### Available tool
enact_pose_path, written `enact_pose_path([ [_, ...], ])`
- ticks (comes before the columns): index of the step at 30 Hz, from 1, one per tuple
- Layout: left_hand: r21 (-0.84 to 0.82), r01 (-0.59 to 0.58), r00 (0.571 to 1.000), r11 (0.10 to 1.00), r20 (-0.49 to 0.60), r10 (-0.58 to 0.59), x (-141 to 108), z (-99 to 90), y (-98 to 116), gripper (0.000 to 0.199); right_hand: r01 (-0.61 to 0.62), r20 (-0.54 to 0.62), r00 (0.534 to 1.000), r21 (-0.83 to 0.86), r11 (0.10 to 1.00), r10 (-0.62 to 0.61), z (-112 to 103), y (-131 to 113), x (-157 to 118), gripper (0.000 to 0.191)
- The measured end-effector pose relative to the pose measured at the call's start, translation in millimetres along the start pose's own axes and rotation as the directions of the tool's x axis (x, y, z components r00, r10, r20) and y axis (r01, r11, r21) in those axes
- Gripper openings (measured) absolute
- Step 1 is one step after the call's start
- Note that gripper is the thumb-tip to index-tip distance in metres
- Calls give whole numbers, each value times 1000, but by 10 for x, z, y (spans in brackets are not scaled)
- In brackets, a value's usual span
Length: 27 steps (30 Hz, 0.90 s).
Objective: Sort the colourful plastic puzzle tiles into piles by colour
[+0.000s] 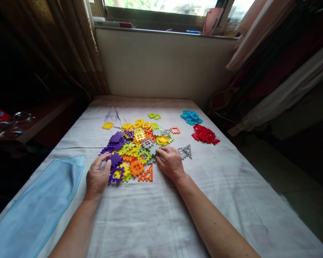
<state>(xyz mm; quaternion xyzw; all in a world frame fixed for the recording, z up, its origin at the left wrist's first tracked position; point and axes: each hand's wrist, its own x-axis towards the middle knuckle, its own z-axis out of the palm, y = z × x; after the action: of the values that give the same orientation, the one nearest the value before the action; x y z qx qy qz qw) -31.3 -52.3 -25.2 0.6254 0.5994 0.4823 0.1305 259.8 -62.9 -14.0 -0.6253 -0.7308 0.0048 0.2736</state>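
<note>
A mixed heap of flat toothed plastic pieces lies mid-table, with purple pieces point(116, 141) on its left, yellow ones point(139, 135) towards the back and orange ones point(136, 168) at the front. My left hand point(97, 176) rests at the heap's left edge, thumb and fingers apart beside a purple piece point(115, 159). On the right side, the fingers of my right hand point(170, 162) touch grey pieces point(153, 149); whether they grip one is hidden. More grey pieces point(187, 152) lie just right of that hand. Separate piles of blue point(191, 117) and red pieces point(205, 134) sit at the back right.
A light blue cloth point(43, 204) lies along the table's left side. The pieces rest on a pale tablecloth point(145, 218). Beyond the back edge stand a wall point(161, 64) and a windowsill with a pink cup point(212, 20). Clothes hang at the right.
</note>
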Motion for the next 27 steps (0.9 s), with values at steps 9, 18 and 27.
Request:
enact_pose_path([
  [9,0,20,1000,1000,11,-20,-18,0,14,32,-4,-81,997,129,992,15,19,110,-61,30],
  [18,-18,-2,1000,1000,-8,2,-13,17,-13,31,175,-347,936,300,938,-63,15,161,1,32],
  [27,-30,3,1000,1000,-8,-3,-15,11,-9,31,-160,-362,875,412,897,323,-164,800,48,36],
])
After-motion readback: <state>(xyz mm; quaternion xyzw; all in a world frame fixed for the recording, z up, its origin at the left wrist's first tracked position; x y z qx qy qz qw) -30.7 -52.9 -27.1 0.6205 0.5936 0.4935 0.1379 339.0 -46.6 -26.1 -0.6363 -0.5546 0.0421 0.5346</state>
